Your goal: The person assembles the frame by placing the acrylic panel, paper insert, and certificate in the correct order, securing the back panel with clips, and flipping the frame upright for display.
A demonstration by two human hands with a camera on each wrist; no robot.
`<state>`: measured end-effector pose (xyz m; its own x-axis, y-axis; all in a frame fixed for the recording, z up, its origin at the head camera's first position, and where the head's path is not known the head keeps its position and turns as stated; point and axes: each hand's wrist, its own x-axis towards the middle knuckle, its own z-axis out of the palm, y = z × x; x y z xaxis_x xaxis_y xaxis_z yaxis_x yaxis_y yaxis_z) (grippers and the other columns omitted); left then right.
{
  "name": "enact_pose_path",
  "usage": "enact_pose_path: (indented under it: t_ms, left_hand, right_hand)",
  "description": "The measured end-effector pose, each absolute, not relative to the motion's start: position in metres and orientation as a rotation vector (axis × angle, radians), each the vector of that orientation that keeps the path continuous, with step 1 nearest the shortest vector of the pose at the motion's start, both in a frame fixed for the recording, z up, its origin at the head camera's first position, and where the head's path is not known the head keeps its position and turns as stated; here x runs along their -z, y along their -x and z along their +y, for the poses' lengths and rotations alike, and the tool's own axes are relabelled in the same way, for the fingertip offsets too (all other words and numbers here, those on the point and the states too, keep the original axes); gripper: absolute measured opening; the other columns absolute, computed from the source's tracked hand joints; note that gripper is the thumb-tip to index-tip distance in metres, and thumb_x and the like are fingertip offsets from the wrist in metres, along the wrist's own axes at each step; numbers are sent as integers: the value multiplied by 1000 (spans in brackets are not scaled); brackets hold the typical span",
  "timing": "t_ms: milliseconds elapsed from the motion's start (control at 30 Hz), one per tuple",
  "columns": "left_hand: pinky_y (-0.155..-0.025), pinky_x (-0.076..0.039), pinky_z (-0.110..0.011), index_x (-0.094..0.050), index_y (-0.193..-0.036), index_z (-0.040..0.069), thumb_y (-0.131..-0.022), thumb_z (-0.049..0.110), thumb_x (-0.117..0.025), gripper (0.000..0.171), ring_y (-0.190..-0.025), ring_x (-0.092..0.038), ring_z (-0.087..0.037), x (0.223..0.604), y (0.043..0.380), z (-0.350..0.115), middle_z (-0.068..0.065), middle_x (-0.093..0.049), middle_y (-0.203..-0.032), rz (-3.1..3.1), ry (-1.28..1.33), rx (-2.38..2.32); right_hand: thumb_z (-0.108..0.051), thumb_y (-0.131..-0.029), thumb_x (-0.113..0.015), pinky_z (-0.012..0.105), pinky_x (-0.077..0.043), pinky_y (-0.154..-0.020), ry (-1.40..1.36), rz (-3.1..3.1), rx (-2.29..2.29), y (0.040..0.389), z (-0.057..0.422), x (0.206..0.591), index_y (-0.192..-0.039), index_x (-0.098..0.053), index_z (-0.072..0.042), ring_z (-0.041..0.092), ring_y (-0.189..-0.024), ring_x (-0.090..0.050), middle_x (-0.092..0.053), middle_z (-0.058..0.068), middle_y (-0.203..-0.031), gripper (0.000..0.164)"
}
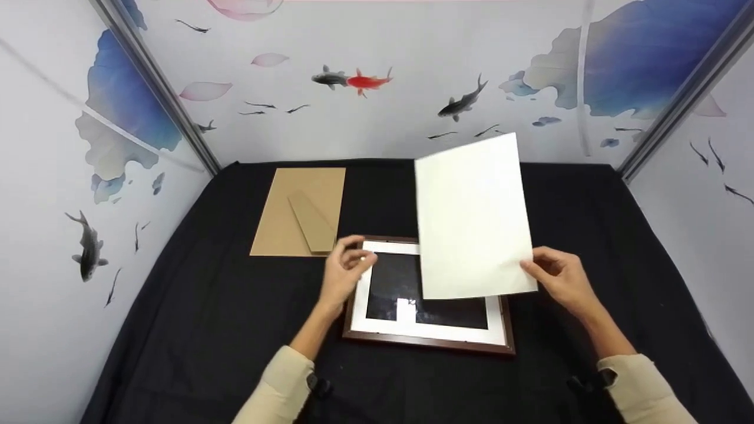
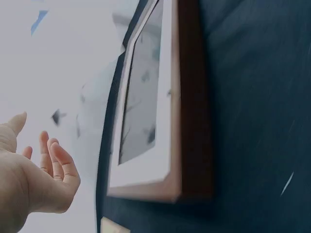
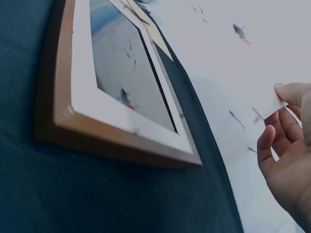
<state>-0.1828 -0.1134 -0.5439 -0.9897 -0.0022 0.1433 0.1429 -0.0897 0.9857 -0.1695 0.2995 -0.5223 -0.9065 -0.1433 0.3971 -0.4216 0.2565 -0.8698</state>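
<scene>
A blank, off-white sheet (image 1: 474, 218) is held up over the right part of a picture frame. My right hand (image 1: 562, 277) pinches its lower right corner between thumb and fingers; the right wrist view shows this pinch with the hand (image 3: 291, 141) at the right edge. The brown picture frame (image 1: 430, 341) lies on the table with a white mat (image 1: 359, 294) around a dark, glossy middle. Above the frame's left side is my left hand (image 1: 344, 274), fingers loosely bent with nothing in them. In the left wrist view, that hand (image 2: 39, 174) is apart from the frame.
Behind and left of the frame lies a tan backing board (image 1: 277, 206) with a tapered stand flap (image 1: 315, 227) on it. Black cloth (image 1: 224, 330) covers the table. White panels (image 1: 383, 129) printed with fish and leaves wall in the back and both sides.
</scene>
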Motion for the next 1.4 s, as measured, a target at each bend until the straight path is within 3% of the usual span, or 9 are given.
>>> enact_pose_path:
  t_ms: [233,400,767,1133,1400]
  left_hand:
    - [-66,-46,-25,-57,-133,4,-93,9,-76,45,-87,-62,-26,522,195,-136,-14,-69,-105,-2070,213,2124]
    - [-76,-50,-29,-56,-134,3,-93,8,-76,46,-91,-63,-31,522,196,-133,-15,-69,-105,-2080,283,2109]
    - [-76,-48,-34,-59,-133,6,-93,7,-76,44,-84,-62,-28,529,194,-119,-12,-70,-101,-2135,401,2086]
    - [-82,-49,-50,-56,-134,-1,-92,-1,-74,46,-91,-62,-41,520,210,-121,-23,-66,-105,-2152,524,1996]
    - [-82,-52,-35,-56,-130,-7,-88,-5,-75,46,-92,-62,-43,492,202,-124,-32,-62,-106,-2181,548,1928]
  right_hand:
    - [22,-84,-68,23,-37,-47,-686,-2371,-1460,164,308,471,-91,-71,7,12,-53,-48,-61,16,-72,16]
    - [22,-81,-71,22,-38,-51,-784,-2390,-1317,168,309,449,-89,-72,3,14,-57,-48,-60,11,-74,21]
    - [24,-76,-75,18,-41,-59,-918,-2378,-1205,172,309,439,-90,-74,2,15,-66,-53,-63,10,-78,26]
    - [27,-72,-75,21,-42,-60,-1025,-2361,-1184,173,308,423,-92,-74,2,14,-69,-53,-62,10,-80,32]
    - [29,-65,-77,20,-41,-57,-1150,-2303,-1091,175,305,420,-89,-74,2,14,-66,-52,-65,9,-81,36]
